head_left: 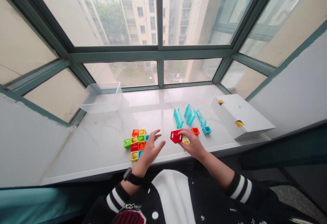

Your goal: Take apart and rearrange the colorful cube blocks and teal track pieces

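My right hand [192, 143] grips a red hollow cube block [175, 136] between thumb and fingers, above the sill. Beneath and beside that hand lie a yellow block [186, 142] and an orange-red block [195, 131], partly covered. My left hand [151, 147] is open, thumb and fingers apart, with nothing in it. It hovers at the right side of a cluster of hollow blocks in red, yellow, green, orange and blue, including a green block [127, 143] at its left edge. The left hand and wrist hide part of this cluster.
Several translucent turquoise track pieces [190, 114] and a turquoise block [206, 130] lie right of centre on the white sill [102, 149]. A clear plastic bin [102, 106] stands at the back left, a white box [242, 115] at the right. Windows border the far side.
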Demonstrator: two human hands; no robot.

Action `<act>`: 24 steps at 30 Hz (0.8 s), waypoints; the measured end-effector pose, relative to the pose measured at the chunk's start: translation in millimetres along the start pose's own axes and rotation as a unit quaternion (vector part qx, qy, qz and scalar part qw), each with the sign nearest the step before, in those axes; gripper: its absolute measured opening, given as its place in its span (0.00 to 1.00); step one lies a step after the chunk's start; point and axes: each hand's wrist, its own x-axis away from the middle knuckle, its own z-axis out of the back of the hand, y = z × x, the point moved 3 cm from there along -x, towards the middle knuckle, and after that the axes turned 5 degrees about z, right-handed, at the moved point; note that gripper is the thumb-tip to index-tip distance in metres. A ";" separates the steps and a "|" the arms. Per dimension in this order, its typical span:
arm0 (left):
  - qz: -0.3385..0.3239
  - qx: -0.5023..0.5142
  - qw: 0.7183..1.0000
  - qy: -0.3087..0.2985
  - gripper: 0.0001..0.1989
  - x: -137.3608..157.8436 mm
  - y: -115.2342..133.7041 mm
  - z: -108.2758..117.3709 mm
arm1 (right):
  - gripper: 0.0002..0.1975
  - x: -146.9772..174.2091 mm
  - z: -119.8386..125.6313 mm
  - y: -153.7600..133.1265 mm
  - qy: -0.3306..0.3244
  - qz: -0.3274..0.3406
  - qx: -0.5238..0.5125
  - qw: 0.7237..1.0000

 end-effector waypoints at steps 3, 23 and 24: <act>0.017 0.087 0.995 -0.034 0.34 6.1 26.2 -16.9 | 0.19 -6.0 -9.3 -9.8 -0.011 0.015 0.002 1.000; -0.020 0.155 0.987 -0.043 0.25 14.2 44.1 -17.3 | 0.30 -8.1 -29.5 -14.6 -0.035 -0.063 -0.144 0.987; -0.025 0.152 0.987 -0.045 0.25 14.6 43.9 -17.5 | 0.30 -8.3 -28.8 -15.5 -0.033 -0.055 -0.131 0.989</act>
